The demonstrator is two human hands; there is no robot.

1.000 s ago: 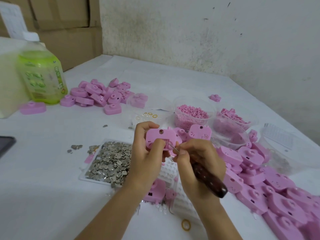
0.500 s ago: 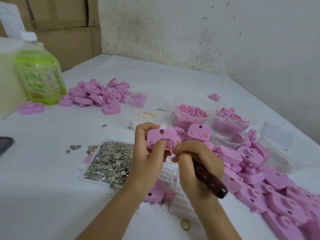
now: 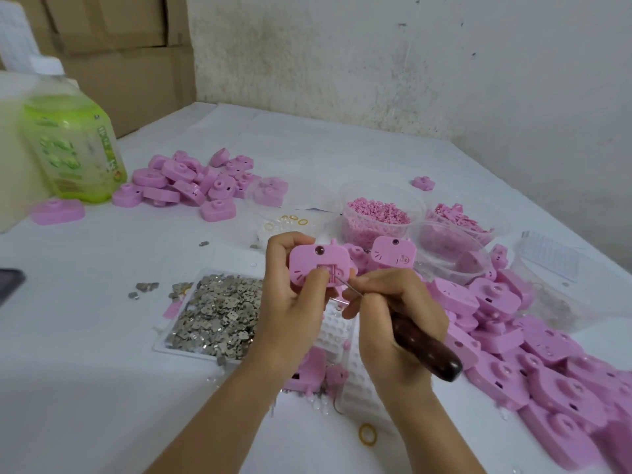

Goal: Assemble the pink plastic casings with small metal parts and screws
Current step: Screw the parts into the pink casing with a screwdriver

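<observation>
Left grip (image 3: 290, 302) is wrapped round one pink casing (image 3: 318, 265), thumb pressed next to the square recess. It holds it tilted up above the middle of the counter (image 3: 85, 336), so the slot faces the tool. Right grip (image 3: 400, 313) is clenched on a dark-handled screwdriver (image 3: 424, 347), thin tip poking into that recess. My guess is it's seating a metal bit, but that's too small to tell. The heap of metal parts (image 3: 219, 313) sits just left of the hands and the spare casings (image 3: 547, 354) are piled along the right edge, probably so both are an easy reach.
</observation>
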